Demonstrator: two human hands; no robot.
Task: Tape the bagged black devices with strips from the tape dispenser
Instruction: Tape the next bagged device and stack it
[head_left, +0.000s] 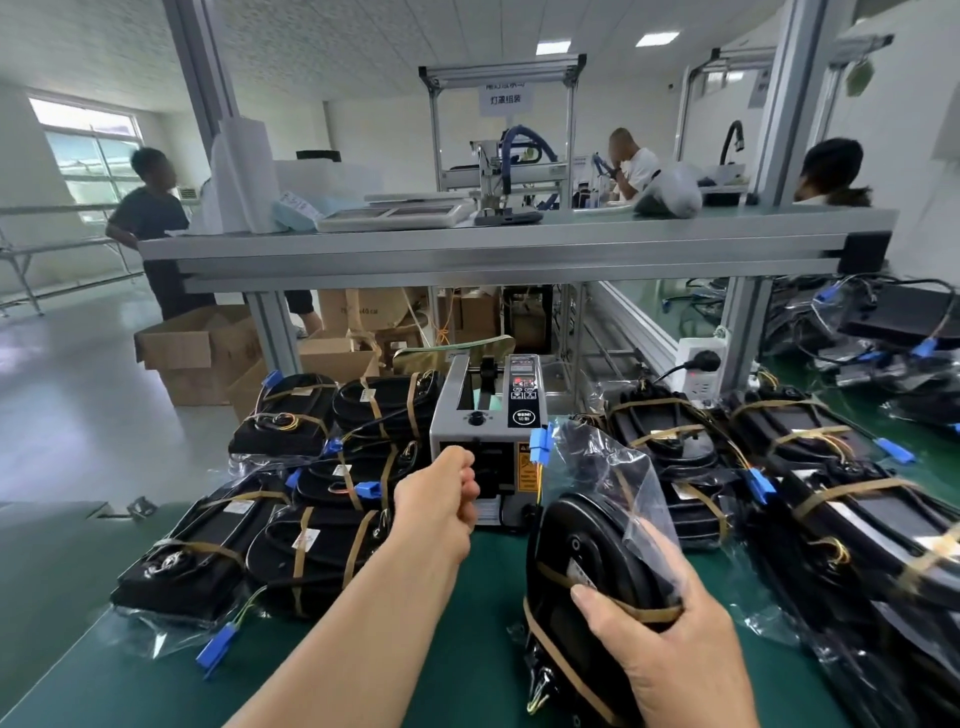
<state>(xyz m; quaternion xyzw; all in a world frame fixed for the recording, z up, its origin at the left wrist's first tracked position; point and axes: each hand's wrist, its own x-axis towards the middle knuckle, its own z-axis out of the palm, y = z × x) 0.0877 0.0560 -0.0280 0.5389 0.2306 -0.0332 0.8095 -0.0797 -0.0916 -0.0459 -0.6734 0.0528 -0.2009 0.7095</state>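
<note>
the device (587, 561) was tilted up on edge on the counter (457, 649), just in front of the dispenser (488, 431) and slightly to its right. the right hand (670, 639) gripped its lower rim, thumb laid across a brown tape band (639, 613), fingers curled behind. the left hand (441, 499) was at the dispenser outlet with fingers curled; whether they pinched a strip could not be told.

handling: the black shell looked rigid and probably of moderate weight. the clear bag (613, 467) was loose and likely slippery, and its open top stood free above the shell. a wire with a blue connector (543, 441) stuck out at the top, beside the dispenser. hold should be taken on the shell rim through the film, not on the film or the wire.

room: a left stack (311, 519) and a right stack (779, 493) of taped devices flanked the work spot, leaving only a narrow lane of bare counter. connectors projected from both stacks and could snag. the counter edge lay near at the lower left. a shelf (519, 244) above the dispenser limited lifting.
</note>
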